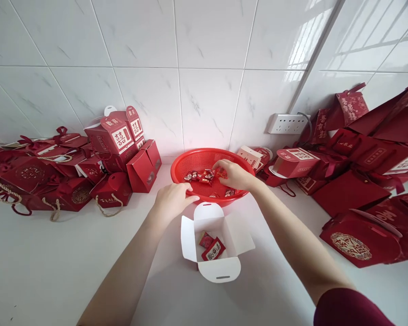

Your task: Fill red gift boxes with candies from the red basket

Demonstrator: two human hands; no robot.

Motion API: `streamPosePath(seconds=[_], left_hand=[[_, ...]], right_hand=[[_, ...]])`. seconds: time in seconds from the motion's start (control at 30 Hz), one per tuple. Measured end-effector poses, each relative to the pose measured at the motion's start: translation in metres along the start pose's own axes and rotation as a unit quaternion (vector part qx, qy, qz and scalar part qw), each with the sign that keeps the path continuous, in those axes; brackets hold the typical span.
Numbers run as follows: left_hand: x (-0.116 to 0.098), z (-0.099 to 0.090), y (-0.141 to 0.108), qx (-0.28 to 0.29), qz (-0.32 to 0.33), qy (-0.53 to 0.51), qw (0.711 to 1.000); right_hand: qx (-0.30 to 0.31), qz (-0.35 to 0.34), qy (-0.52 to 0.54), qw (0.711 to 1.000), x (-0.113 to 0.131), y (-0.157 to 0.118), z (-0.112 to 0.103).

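A round red plastic basket with small red wrapped candies in it stands against the tiled wall. My left hand is at the basket's front left rim, its thumb and fingers apart, with nothing seen between them. My right hand reaches over the right side into the basket, fingers bent down near the candies; whatever its fingertips hold is hidden. In front of the basket, an open box with a white inside has its flaps spread. Two red packets lie inside it.
Many red gift boxes are piled at the left, some with rope handles. More red boxes and bags are stacked at the right. A white power strip is on the wall at the right. All stands on a white table.
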State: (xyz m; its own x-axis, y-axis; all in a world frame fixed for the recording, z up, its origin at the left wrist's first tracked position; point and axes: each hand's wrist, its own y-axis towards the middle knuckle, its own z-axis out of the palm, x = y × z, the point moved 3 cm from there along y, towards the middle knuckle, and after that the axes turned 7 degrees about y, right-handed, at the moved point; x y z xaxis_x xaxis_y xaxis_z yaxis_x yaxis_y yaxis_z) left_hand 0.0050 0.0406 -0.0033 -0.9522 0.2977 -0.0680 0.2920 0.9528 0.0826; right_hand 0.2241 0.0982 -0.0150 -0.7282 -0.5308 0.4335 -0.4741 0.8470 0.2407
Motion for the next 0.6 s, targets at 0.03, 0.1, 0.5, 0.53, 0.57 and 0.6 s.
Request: streamPosePath(seconds=[0.03,0.1,0.5,0.53,0.57,0.6], left_hand=[[0.000,0.000,0.000,0.001,0.000,0.000,1.000],[-0.001,-0.003,-0.001,-0.002,-0.006,0.005,1.000],[-0.039,-0.041,-0.040,0.095,0.107,-0.438,0.887],[-0.041,-0.041,-0.041,0.099,0.103,-0.453,0.880],[-0.042,-0.040,-0.041,0.093,0.092,-0.458,0.879],[-0.043,-0.040,-0.041,0.083,0.079,-0.458,0.881]], right_hand=[[-0.039,-0.021,0.037,0.998,0.010,-0.011,-0.005],[-0.119,-0.082,0.200,0.969,0.029,-0.035,-0.013],[-0.126,-0.211,0.511,0.824,0.092,-0.097,-0.019],[-0.122,-0.213,0.501,0.830,0.095,-0.099,-0.019],[-0.121,-0.210,0.491,0.837,0.096,-0.099,-0.019],[-0.126,-0.202,0.480,0.844,0.096,-0.100,-0.019]])
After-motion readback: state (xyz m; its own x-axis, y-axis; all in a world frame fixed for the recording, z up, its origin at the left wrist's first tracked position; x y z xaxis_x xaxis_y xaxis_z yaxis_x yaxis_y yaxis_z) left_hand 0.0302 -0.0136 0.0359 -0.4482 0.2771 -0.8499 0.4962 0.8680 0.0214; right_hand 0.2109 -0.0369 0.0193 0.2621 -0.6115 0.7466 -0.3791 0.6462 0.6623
